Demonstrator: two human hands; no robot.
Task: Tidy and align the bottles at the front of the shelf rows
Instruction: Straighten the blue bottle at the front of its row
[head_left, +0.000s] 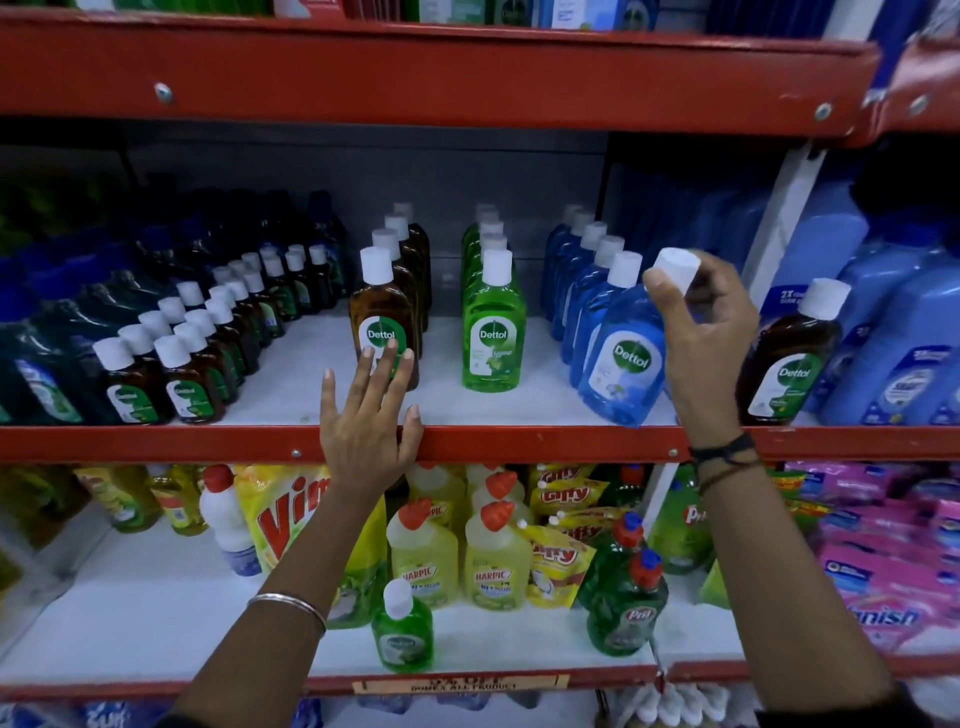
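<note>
The far left of the middle shelf sinks into shadow, and the dark green and blue bottles there are hard for me to make out. Higher up, the red steel beam cuts off everything on the top shelf but the bottle bases. My own right palm hides the side of the tilted blue plastic Dettol bottle with the white cap, so I cannot see how much of my grip lies behind it.

My right hand is raised with the wrist bent, fingers curled around the bottle's neck and shoulder, holding it leaning to the right at the front of the blue row. Its base sits at the red front edge of the middle shelf. Dark thread bands circle that wrist.

My left hand is spread flat and open, gripping nothing; the palm lies over the shelf edge and the fingertips touch the lower label of the upright amber-brown Dettol bottle heading its row. A thin metal bangle sits on that forearm.

Between the two stands the bright green Dettol bottle, upright and untouched. A lone brown Dettol bottle stands just right of my right hand, beside tall pale-blue jugs.
</note>
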